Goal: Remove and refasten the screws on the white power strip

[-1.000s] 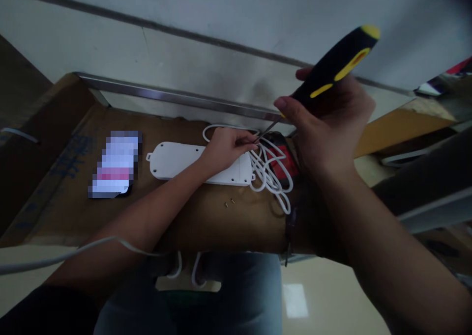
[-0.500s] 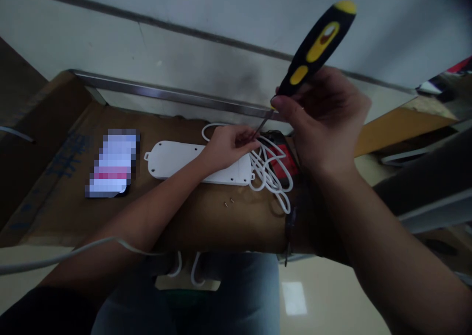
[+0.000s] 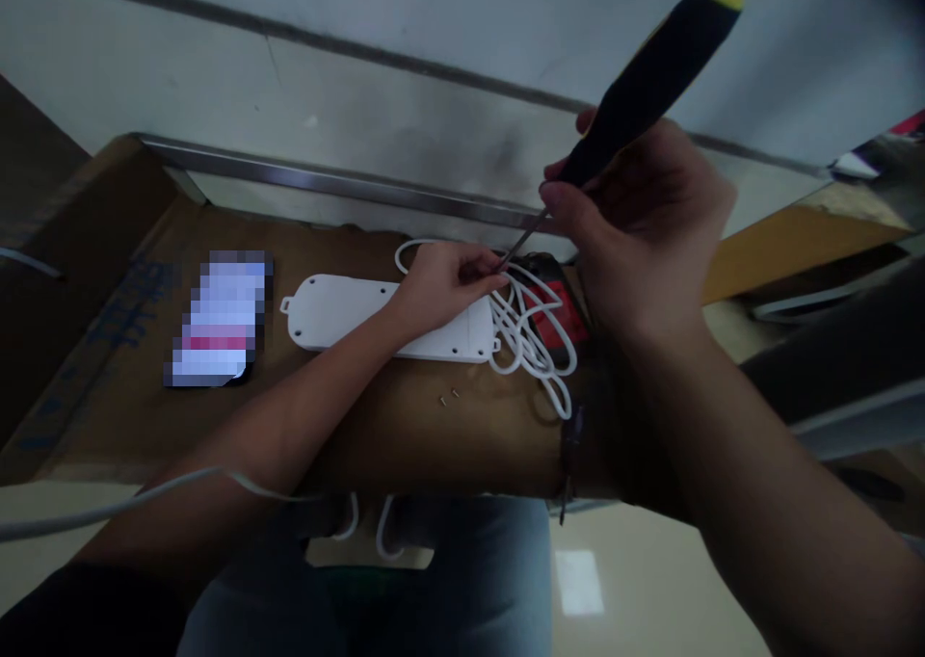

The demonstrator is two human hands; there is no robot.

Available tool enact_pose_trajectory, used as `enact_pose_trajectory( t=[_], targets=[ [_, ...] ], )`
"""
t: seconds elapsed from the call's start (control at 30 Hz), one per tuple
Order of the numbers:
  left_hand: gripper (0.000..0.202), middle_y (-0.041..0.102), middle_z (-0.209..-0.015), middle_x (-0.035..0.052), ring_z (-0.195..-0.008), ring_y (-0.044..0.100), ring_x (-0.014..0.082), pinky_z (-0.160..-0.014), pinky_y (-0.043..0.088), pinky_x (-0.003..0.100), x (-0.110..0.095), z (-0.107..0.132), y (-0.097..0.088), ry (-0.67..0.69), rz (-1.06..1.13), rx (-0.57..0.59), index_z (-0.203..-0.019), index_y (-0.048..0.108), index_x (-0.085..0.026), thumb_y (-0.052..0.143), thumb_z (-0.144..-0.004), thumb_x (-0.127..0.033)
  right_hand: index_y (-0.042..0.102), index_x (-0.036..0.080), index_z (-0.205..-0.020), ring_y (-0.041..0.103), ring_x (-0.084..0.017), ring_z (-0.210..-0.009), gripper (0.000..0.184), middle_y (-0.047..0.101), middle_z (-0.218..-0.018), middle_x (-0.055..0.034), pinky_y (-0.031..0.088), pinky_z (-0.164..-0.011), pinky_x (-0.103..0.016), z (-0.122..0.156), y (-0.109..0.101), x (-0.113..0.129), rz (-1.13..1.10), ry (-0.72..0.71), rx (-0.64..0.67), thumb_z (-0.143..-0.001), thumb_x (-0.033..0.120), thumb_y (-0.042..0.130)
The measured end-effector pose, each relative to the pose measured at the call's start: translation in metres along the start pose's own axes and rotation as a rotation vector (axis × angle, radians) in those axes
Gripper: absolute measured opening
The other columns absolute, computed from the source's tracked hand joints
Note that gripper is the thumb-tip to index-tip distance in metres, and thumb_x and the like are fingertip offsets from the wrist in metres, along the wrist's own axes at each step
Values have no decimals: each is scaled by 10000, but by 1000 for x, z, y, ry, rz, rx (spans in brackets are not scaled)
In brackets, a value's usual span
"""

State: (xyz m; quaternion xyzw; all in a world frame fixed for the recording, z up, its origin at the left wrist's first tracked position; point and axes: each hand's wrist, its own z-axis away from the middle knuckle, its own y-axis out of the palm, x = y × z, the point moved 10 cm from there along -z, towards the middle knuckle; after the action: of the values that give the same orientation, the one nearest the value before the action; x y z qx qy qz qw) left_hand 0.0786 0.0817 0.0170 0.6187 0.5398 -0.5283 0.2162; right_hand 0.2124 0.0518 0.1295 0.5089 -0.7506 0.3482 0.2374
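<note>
My right hand [image 3: 643,223] is closed round the black and yellow handle of a screwdriver [image 3: 650,84], held slanted with its shaft pointing down and left. The shaft's tip meets the fingers of my left hand [image 3: 455,281], which are pinched together; anything small between them is hidden. My left hand lies over the right part of a white power strip [image 3: 339,315], its back with screw holes facing up. The strip's white cord [image 3: 516,325] lies in loose loops at its right end. Two small screws [image 3: 449,397] lie in front of the strip.
A phone [image 3: 221,320] with a lit, blurred screen lies at the left on the cardboard surface [image 3: 310,426]. Beneath the cord loops is a red and black object [image 3: 560,310]. Behind runs a pale wall with a metal strip [image 3: 325,183]. Another white cable [image 3: 93,512] crosses my left forearm.
The screwdriver handle has turned in my right hand, hiding its yellow inlays, and has shifted slightly up and right. My left hand and the power strip have stayed nearly in place.
</note>
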Motion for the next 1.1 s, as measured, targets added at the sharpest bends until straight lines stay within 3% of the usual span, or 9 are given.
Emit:
enact_pose_trajectory(
  t=[0.2, 0.33, 0.4, 0.5, 0.57, 0.63, 0.73, 0.9, 1.1],
  targets=[
    [214, 823, -940, 48, -872, 734, 171, -859, 572, 305, 2, 1, 3, 0, -1, 52, -1018, 823, -154, 736, -925, -325, 618, 230, -1341, 713, -68, -1008, 512, 707, -1116, -18, 630, -895, -254, 2, 3, 3, -61, -18, 36, -866, 344, 774],
    [196, 824, -934, 44, -869, 738, 172, -860, 582, 305, 2, 0, 1, -21, -14, 33, -1010, 826, -158, 796, -876, -298, 708, 188, -1214, 610, -32, -793, 515, 668, -968, -25, 547, -696, -228, 2, -5, 4, 83, 57, -40, -779, 418, 857],
    [191, 823, -941, 49, -870, 734, 171, -853, 582, 301, 1, 0, 0, -23, -43, 25, -1011, 822, -158, 784, -887, -298, 722, 174, -1168, 560, -18, -738, 539, 650, -909, -18, 535, -687, -236, 1, -8, 4, 134, 75, -56, -741, 462, 881],
    [217, 821, -1017, 70, -914, 733, 174, -886, 576, 305, -3, 2, -4, 0, -98, 52, -1068, 807, -152, 746, -912, -289, 691, 191, -1147, 620, -42, -790, 640, 652, -913, 4, 556, -716, -243, -2, -9, 5, 116, 35, -63, -634, 481, 942],
    [328, 803, -1144, 93, -983, 734, 193, -932, 572, 323, -6, 4, -3, 19, -139, 153, -1165, 784, -149, 780, -886, -322, 611, 200, -1131, 691, -70, -868, 671, 661, -1005, 23, 585, -741, -241, -3, -9, 7, 3, -23, -69, -610, 437, 962],
    [531, 753, -1294, 126, -1100, 729, 235, -998, 563, 352, -5, 9, 0, 7, -200, 284, -1272, 747, -140, 860, -820, -396, 510, 201, -1122, 729, -84, -928, 621, 658, -1086, 36, 621, -793, -247, -2, -8, 7, -99, -60, -53, -696, 382, 924],
    [609, 731, -1318, 146, -1189, 704, 279, -1077, 531, 398, 0, 12, -3, -45, -361, 348, -1295, 738, -119, 906, -774, -388, 457, 202, -1151, 742, -86, -948, 523, 651, -1028, 44, 641, -850, -261, 0, 0, 6, -122, -81, 13, -839, 429, 811],
    [550, 751, -1259, 134, -1135, 704, 307, -1028, 527, 421, 7, 14, 2, -111, -529, 388, -1254, 767, -160, 886, -789, -428, 541, 163, -1090, 719, -82, -836, 642, 617, -940, 27, 578, -707, -233, -1, -2, 1, -120, -37, -18, -766, 657, 791],
    [561, 753, -1256, 123, -1135, 696, 319, -991, 525, 414, 9, 14, 3, -124, -561, 384, -1260, 763, -194, 877, -779, -461, 636, 124, -935, 592, -3, -738, 529, 575, -781, 19, 468, -680, -184, 0, -10, -6, 168, 43, -63, -862, 641, 722]
  ],
)
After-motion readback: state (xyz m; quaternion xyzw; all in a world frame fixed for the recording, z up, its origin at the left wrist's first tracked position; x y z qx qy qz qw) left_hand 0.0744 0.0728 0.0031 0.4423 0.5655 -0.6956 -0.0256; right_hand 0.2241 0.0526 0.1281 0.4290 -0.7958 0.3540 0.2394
